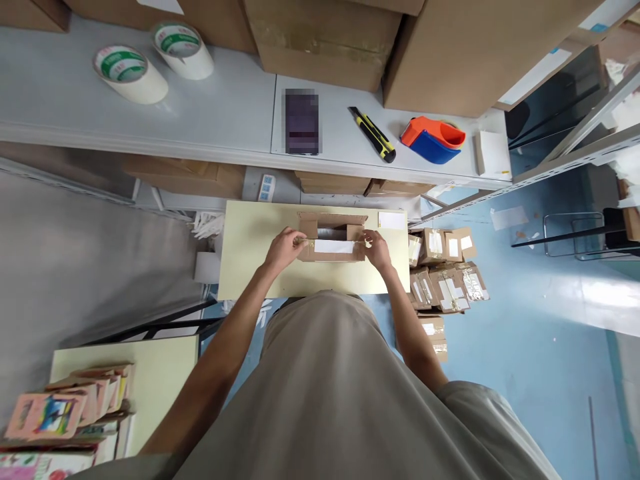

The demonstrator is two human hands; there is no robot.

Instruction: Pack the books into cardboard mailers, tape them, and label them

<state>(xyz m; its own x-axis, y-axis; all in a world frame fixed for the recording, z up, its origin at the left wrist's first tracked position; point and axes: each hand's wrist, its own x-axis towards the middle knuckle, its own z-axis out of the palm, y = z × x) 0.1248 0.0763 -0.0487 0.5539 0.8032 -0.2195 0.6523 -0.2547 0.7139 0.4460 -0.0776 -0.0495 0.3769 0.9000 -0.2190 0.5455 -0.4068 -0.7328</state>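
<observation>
A small cardboard box [360,252] with a white label [333,247] on its near flap lies on the pale yellow table, its top partly open. My left hand [286,249] is at the box's left end, thumb and fingers pinched on what looks like a glossy strip of tape. At the right end, my right hand [378,251] pinches a similar shiny, yellowish piece of tape. Whether one strip runs between both hands is too fine to tell. Inside the box, a grey-white area shows, though its contents are unclear.
On the shelf [220,100] are two tape rolls [143,83], a yellow-black utility knife [373,133], an orange-blue tape dispenser [434,139] and a blurred dark rectangle [302,121]. Large cartons [325,40] stand behind. Several taped boxes [445,287] lie right; books [60,413] stack lower left.
</observation>
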